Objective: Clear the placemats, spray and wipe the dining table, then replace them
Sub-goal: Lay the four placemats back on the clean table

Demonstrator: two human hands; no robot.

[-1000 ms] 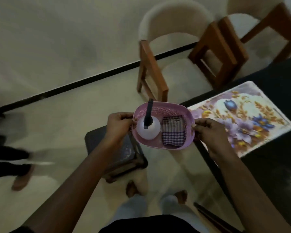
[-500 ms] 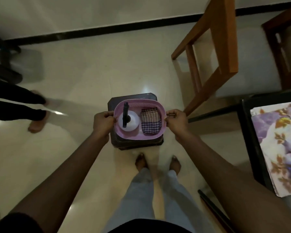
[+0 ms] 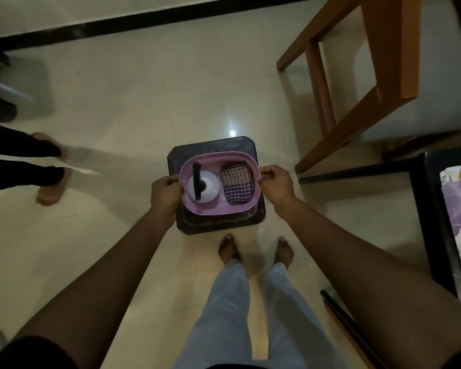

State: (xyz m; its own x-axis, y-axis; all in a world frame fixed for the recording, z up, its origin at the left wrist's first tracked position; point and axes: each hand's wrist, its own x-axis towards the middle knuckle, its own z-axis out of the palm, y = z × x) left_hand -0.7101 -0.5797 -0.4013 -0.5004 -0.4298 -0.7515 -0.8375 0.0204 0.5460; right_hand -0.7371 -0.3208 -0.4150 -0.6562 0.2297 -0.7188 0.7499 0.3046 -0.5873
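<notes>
Both hands, left (image 3: 166, 194) and right (image 3: 276, 183), grip the pink basket (image 3: 218, 210) by its rim, over the dark stool (image 3: 213, 146).

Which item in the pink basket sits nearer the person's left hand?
The white spray bottle, at the left hand's end; the checked cloth lies at the other end.

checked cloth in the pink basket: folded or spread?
Folded: the checked cloth lies as a compact rectangle beside the spray bottle in the pink basket.
</notes>
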